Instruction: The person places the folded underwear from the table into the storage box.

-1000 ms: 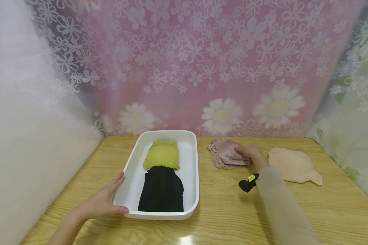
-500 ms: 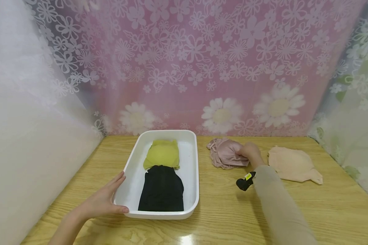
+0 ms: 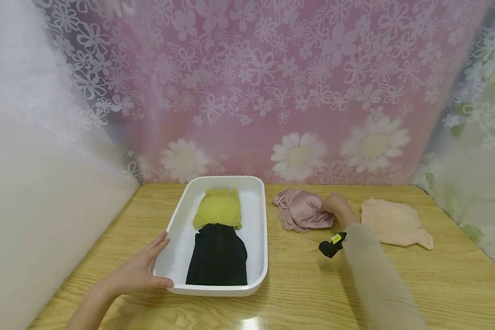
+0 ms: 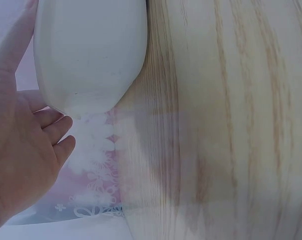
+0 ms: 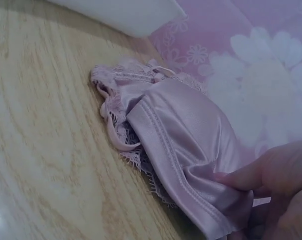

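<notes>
In the head view, a pink satin bra with lace edging (image 3: 306, 210) lies folded right of the white tray (image 3: 266, 238). My right hand (image 3: 339, 208) pinches its right end. Up close in the right wrist view, the thumb presses creases into the satin cup (image 5: 191, 125), and the other fingers are partly hidden beneath. My left hand (image 3: 138, 270) spans the tray's near left corner, thumb at the front rim and fingers loosely extended along the side. Inside the tray lie a folded yellow-green garment (image 3: 218, 207) and, nearer me, a folded black garment (image 3: 217, 256).
A folded beige garment (image 3: 396, 222) lies at the right of the wooden table (image 3: 297, 284). A black wrist-worn device with a yellow label (image 3: 332, 245) is on my right wrist. Behind the table hangs a pink floral curtain (image 3: 247, 114).
The pink bra has shifted slightly left and toward me, its lace end nearer the tray. My right hand keeps its pinch on it. The left hand and tray stay put.
</notes>
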`<state>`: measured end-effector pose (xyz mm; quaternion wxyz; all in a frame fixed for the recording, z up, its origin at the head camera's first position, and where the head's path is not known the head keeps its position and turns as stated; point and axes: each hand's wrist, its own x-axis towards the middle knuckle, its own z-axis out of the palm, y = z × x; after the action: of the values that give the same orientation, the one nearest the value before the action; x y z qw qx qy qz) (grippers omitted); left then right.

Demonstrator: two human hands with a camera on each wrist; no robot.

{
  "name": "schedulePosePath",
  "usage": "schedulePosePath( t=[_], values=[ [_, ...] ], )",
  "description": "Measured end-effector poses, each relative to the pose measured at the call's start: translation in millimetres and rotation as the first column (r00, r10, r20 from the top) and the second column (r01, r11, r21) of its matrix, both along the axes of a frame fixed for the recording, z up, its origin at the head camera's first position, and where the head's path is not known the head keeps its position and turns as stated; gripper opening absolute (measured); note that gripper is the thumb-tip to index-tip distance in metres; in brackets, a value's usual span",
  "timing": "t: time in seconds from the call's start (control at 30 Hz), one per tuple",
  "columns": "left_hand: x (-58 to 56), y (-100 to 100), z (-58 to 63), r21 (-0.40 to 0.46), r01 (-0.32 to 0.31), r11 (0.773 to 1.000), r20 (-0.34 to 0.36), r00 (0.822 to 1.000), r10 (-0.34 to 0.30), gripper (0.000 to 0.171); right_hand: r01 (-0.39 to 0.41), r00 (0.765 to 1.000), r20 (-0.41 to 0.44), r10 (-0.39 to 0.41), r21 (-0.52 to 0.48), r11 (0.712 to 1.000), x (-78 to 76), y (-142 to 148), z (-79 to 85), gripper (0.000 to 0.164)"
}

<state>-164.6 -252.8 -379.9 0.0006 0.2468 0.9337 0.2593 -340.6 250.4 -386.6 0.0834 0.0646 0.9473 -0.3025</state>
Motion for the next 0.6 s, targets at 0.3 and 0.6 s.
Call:
schedulePosePath(
  t=[0.3, 0.6],
  values=[
    [-2.9, -3, -0.4, 0.031, 0.003, 1.000, 0.026, 1.000, -0.004, 0.101, 0.110, 0.989, 0.126, -0.073, -0.318, 0.942, 0.4, 8, -2.3, 0.028],
    [-1.9, -2, 2.3, 0.034, 0.000, 0.999, 0.041, 0.999, -0.001, 0.101, 0.069, 0.992, 0.125, -0.007, -0.496, 0.865, 9.1, 10, 9.6, 0.056]
  ],
)
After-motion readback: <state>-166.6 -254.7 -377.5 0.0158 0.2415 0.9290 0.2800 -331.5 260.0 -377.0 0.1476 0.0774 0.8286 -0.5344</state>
